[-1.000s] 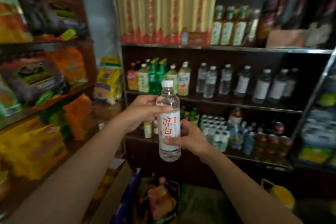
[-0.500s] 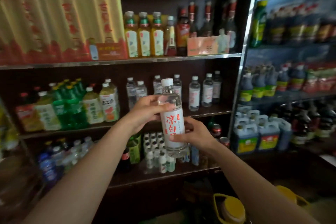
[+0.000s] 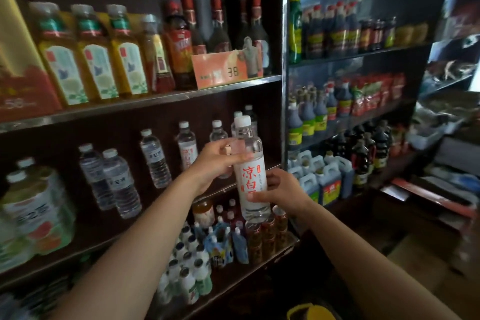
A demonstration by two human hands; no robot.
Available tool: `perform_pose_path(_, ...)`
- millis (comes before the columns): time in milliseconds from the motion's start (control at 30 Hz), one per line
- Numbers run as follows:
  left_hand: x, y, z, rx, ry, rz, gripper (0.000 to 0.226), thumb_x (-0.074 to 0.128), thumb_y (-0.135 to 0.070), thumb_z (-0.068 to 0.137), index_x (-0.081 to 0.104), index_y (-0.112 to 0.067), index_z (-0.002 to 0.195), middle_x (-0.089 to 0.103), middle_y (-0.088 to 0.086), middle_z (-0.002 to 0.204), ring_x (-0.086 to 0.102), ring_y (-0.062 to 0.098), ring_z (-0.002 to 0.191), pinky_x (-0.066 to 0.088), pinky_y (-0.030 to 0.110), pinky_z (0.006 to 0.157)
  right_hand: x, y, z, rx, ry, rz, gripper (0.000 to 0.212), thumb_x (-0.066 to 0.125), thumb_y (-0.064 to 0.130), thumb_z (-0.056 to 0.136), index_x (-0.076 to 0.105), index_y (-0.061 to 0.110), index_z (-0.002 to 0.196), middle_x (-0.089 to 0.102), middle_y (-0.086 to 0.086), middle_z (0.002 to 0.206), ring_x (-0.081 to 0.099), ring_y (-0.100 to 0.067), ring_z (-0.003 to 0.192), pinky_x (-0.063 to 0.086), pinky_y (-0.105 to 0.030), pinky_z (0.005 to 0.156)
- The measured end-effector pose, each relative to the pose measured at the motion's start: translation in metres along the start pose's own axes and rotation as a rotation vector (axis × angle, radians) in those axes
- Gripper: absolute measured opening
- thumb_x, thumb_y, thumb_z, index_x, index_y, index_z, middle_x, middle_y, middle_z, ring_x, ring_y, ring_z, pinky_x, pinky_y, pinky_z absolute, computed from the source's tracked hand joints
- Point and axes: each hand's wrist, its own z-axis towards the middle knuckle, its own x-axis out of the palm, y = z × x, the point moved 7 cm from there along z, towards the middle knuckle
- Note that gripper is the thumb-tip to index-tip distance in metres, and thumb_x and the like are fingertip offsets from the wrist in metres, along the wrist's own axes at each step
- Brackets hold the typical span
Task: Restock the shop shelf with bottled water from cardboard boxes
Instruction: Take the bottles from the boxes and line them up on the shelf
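Clear plastic, white cap, a white label with red characters: the bottle (image 3: 250, 169) stands upright in mid-air in front of the middle shelf (image 3: 145, 218), at its right end, where other water bottles (image 3: 155, 158) already stand in a loose row. Both hands grip it: the left hand (image 3: 217, 161) wraps its fingers round the shoulder just under the neck, and the right hand (image 3: 279, 189) curls round the lower body over the label's foot. It looks full, so I judge it moderately heavy for its size, with thin walls that would give under a hard squeeze; the smooth label may be a little slippery, so the firmer shoulder and the base seem the better places to hold while it is set down. The label's lowest character is covered by the right fingers. The free spot on the shelf behind the bottle is hidden by the bottle and hands, so I cannot tell how much room is left there. No cardboard box can be made out for certain, and the far-left goods are blurred.
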Motion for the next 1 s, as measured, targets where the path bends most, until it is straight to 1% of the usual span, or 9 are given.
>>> perform_pose_path(67, 0.006, 0.001, 0.020, 0.014, 0.031, 0.018, 0.072, 0.087, -0.039, 0.058, 0.061, -0.023, 0.123, 0.070, -0.002, 0.113, 0.064, 0.015, 0.108, 0.054, 0.037, 0.090, -0.010, -0.005, 0.014, -0.001, -0.021, -0.023, 0.063, 0.093, 0.027, 0.055, 0.060, 0.015, 0.107, 0.072, 0.000, 0.100, 0.070, -0.013, 0.091, 0.059, -0.038, 0.082)
perform_pose_path(167, 0.016, 0.003, 0.047, 0.032, 0.032, -0.007, 0.058, 0.080, -0.025, 0.071, 0.058, -0.019, 0.125, 0.069, -0.002, 0.113, 0.065, 0.011, 0.104, 0.055, 0.019, 0.071, -0.025, -0.012, 0.037, -0.016, -0.060, -0.052, 0.056, 0.092, 0.024, 0.058, 0.062, 0.017, 0.105, 0.072, 0.001, 0.096, 0.071, -0.011, 0.087, 0.059, -0.034, 0.080)
perform_pose_path(233, 0.022, 0.006, 0.065, 0.024, 0.028, -0.015, 0.045, 0.079, -0.020, 0.074, 0.061, -0.024, 0.116, 0.069, -0.005, 0.107, 0.065, 0.011, 0.101, 0.056, 0.022, 0.074, -0.034, -0.018, 0.054, -0.021, -0.071, -0.051, 0.054, 0.091, 0.024, 0.059, 0.063, 0.018, 0.103, 0.072, 0.003, 0.095, 0.070, -0.009, 0.086, 0.059, -0.032, 0.080)
perform_pose_path(300, 0.027, 0.012, 0.087, 0.018, 0.027, 0.003, 0.035, 0.079, -0.021, 0.073, 0.064, -0.031, 0.103, 0.071, -0.006, 0.102, 0.066, 0.014, 0.101, 0.055, 0.035, 0.088, -0.042, -0.029, 0.073, -0.019, -0.070, -0.069, 0.053, 0.091, 0.027, 0.058, 0.064, 0.019, 0.103, 0.073, 0.004, 0.095, 0.070, -0.008, 0.087, 0.058, -0.030, 0.080)
perform_pose_path(367, 0.031, 0.022, 0.111, 0.001, 0.009, 0.026, 0.036, 0.081, -0.023, 0.071, 0.063, -0.037, 0.099, 0.072, -0.004, 0.102, 0.066, 0.015, 0.103, 0.052, 0.043, 0.095, -0.050, -0.040, 0.095, -0.016, -0.071, -0.082, 0.053, 0.091, 0.029, 0.058, 0.065, 0.020, 0.103, 0.073, 0.006, 0.094, 0.069, -0.006, 0.087, 0.058, -0.030, 0.080)
perform_pose_path(467, 0.036, 0.038, 0.151, -0.029, -0.003, 0.029, 0.043, 0.085, -0.033, 0.062, 0.061, -0.040, 0.097, 0.071, -0.006, 0.104, 0.065, 0.015, 0.104, 0.050, 0.045, 0.096, -0.061, -0.061, 0.133, 0.005, -0.081, -0.068, 0.053, 0.092, 0.027, 0.057, 0.067, 0.021, 0.102, 0.074, 0.004, 0.093, 0.070, -0.008, 0.087, 0.058, -0.035, 0.082)
perform_pose_path(633, 0.037, 0.061, 0.205, -0.024, -0.039, 0.064, 0.033, 0.081, -0.022, 0.072, 0.062, -0.040, 0.092, 0.069, -0.010, 0.102, 0.065, 0.010, 0.102, 0.052, 0.033, 0.091, -0.069, -0.093, 0.193, 0.034, -0.054, -0.067, 0.057, 0.092, 0.037, 0.048, 0.069, 0.025, 0.099, 0.075, 0.005, 0.091, 0.071, -0.010, 0.086, 0.058, -0.037, 0.083)
perform_pose_path(833, 0.035, 0.091, 0.254, -0.043, -0.046, 0.139, 0.041, 0.081, -0.022, 0.072, 0.064, -0.032, 0.107, 0.071, -0.012, 0.102, 0.066, -0.002, 0.094, 0.051, 0.018, 0.079, -0.065, -0.123, 0.245, 0.046, -0.066, -0.061, 0.046, 0.092, 0.020, 0.057, 0.067, 0.026, 0.095, 0.074, 0.006, 0.089, 0.070, -0.008, 0.084, 0.057, -0.029, 0.081)
perform_pose_path(1000, 0.034, 0.113, 0.279, -0.028, -0.085, 0.150, 0.044, 0.081, -0.018, 0.073, 0.063, -0.020, 0.113, 0.071, -0.005, 0.106, 0.067, 0.006, 0.098, 0.053, 0.024, 0.085, -0.064, -0.141, 0.266, 0.052, -0.127, -0.100, 0.051, 0.090, 0.022, 0.062, 0.068, 0.017, 0.107, 0.070, 0.012, 0.086, 0.065, 0.005, 0.079, 0.048, -0.006, 0.064)
